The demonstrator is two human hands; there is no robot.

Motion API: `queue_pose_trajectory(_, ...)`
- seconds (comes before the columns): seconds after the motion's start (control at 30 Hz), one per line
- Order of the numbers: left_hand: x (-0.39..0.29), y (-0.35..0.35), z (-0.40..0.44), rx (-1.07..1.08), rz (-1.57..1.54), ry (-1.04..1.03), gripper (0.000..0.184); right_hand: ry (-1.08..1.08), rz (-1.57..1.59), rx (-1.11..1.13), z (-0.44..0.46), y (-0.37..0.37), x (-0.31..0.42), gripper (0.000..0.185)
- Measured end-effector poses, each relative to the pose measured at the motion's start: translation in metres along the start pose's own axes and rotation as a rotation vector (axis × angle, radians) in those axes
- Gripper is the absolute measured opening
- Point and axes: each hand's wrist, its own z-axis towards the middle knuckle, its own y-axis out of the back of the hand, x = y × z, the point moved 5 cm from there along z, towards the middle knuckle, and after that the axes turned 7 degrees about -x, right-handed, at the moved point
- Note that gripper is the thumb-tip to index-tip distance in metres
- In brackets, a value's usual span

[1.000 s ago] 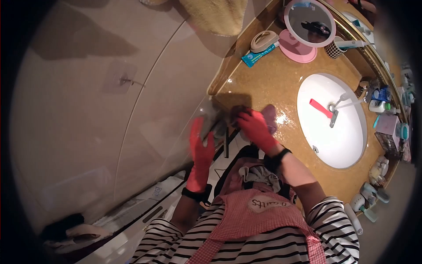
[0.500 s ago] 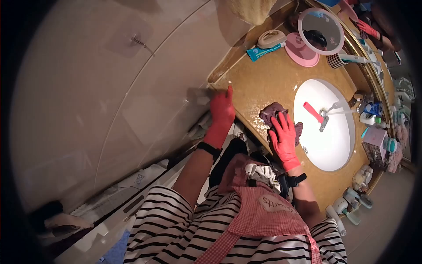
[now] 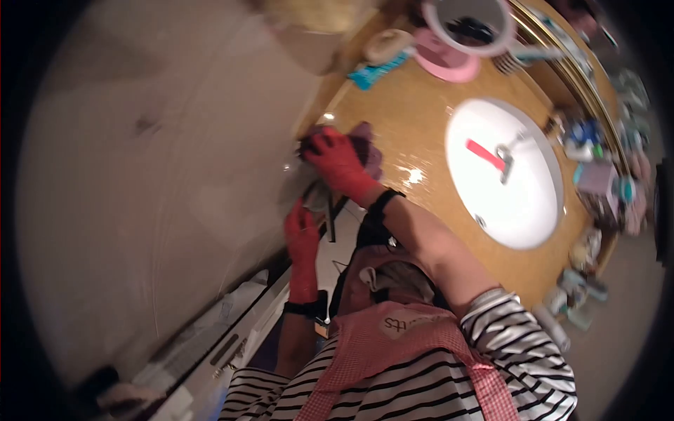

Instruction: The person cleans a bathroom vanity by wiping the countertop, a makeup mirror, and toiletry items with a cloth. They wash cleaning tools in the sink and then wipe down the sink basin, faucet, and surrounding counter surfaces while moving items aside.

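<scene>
My right hand (image 3: 340,167), in a red glove, presses a dark purple cloth (image 3: 365,146) onto the left corner of the brown countertop (image 3: 411,130), next to the wall. Its fingers are bent over the cloth. Below and to the left, my left hand (image 3: 302,235), also gloved in red, is raised beside the wall near a grey item (image 3: 319,196) under the counter edge. The left fingers are blurred, and whether they touch that item cannot be made out. In the white sink (image 3: 519,217) lies a tool with a red handle (image 3: 484,154).
A round mirror (image 3: 469,28) on a pink base (image 3: 446,59) stands at the back. Beside it lie a blue packet (image 3: 379,70) and a beige oval item (image 3: 388,46). Bottles and a box (image 3: 595,179) line the right edge. A yellow towel hangs at the top.
My right hand has moved left with the cloth, from beside the sink to the counter corner. My left hand has left the counter corner and dropped lower. The view has shifted.
</scene>
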Motion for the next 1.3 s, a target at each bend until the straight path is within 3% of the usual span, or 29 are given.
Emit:
queue_pose_trajectory(0.03,-0.007,0.003,-0.001,0.007,0.033,-0.052,0.037,0.176,0.015,-0.01,-0.012,0.002,-0.007,0.038)
queue_pose_trajectory(0.07,-0.009,0.002,-0.001,0.055,-0.01,-0.036,0.037,0.122,-0.029,-0.012,-0.028,0.016,-0.018,0.038)
queue_pose_trajectory(0.13,-0.024,-0.01,0.006,0.144,-0.064,-0.054,0.038,0.219,-0.105,0.115,-0.062,0.042,-0.011,0.037)
queue_pose_trajectory(0.27,-0.091,-0.034,0.018,0.22,-0.038,-0.234,0.038,0.112,-0.029,0.121,-0.169,0.127,-0.031,0.033)
queue_pose_trajectory(0.33,-0.14,-0.061,0.015,0.362,-0.075,-0.345,0.037,0.038,-0.072,0.183,-0.222,0.177,-0.036,0.037)
queue_pose_trajectory(0.4,-0.174,-0.09,0.009,0.442,-0.15,-0.33,0.038,-0.107,-0.066,0.169,-0.29,0.202,-0.052,0.041)
queue_pose_trajectory(0.47,-0.209,-0.113,-0.005,0.559,-0.185,-0.426,0.037,-0.647,0.054,-0.138,-0.334,0.251,-0.061,0.039)
queue_pose_trajectory(0.53,-0.228,-0.14,-0.019,0.635,-0.249,-0.494,0.036,-0.483,-0.291,-0.052,-0.371,0.298,-0.058,0.035)
queue_pose_trajectory(0.6,-0.247,-0.169,-0.028,0.746,-0.239,-0.624,0.035,-0.742,-0.446,-0.093,-0.416,0.328,-0.073,0.032)
queue_pose_trajectory(0.7,-0.281,-0.217,-0.023,0.801,0.043,-0.767,0.035,-0.908,-0.599,-0.241,-0.457,0.35,-0.096,0.03)
queue_pose_trajectory(0.77,-0.293,-0.265,-0.022,0.832,0.145,-0.88,0.035,-1.096,-0.688,-0.578,-0.467,0.375,-0.107,0.026)
queue_pose_trajectory(0.8,-0.3,-0.291,-0.027,0.838,0.213,-0.962,0.035,-1.093,-0.687,-0.58,-0.462,0.374,-0.11,0.026)
queue_pose_trajectory(0.87,-0.31,-0.348,-0.041,0.941,0.501,-0.991,0.031,-1.082,-0.667,-0.531,-0.435,0.363,-0.111,0.023)
queue_pose_trajectory(0.9,-0.308,-0.369,-0.047,0.944,0.491,-1.0,0.031,-1.002,-0.574,-0.499,-0.414,0.358,-0.107,0.022)
queue_pose_trajectory(0.93,-0.303,-0.389,-0.055,0.862,0.531,-1.116,0.028,-0.905,-0.482,-0.391,-0.401,0.346,-0.109,0.022)
queue_pose_trajectory(1.0,-0.314,-0.409,-0.066,0.772,0.554,-1.234,0.028,-0.714,-0.245,-0.415,-0.378,0.324,-0.103,0.024)
queue_pose_trajectory(1.07,-0.309,-0.419,-0.077,0.957,0.749,-1.12,0.021,-0.766,-0.299,-0.302,-0.354,0.323,-0.098,0.024)
queue_pose_trajectory(1.1,-0.32,-0.409,-0.085,1.056,0.779,-1.16,0.021,-0.819,-0.215,-0.254,-0.351,0.325,-0.106,0.023)
queue_pose_trajectory(1.17,-0.31,-0.408,-0.095,0.999,0.801,-1.168,0.021,-0.869,-0.115,-0.21,-0.347,0.326,-0.123,0.022)
queue_pose_trajectory(1.23,-0.286,-0.416,-0.095,0.961,0.841,-1.172,0.021,-1.0,-0.139,0.069,-0.349,0.317,-0.15,0.019)
queue_pose_trajectory(1.27,-0.281,-0.411,-0.098,1.036,0.874,-1.128,0.023,-0.995,-0.14,0.066,-0.35,0.312,-0.168,0.019)
queue_pose_trajectory(1.3,-0.283,-0.404,-0.098,1.119,0.93,-1.03,0.025,-1.086,-0.213,0.291,-0.363,0.295,-0.195,0.018)
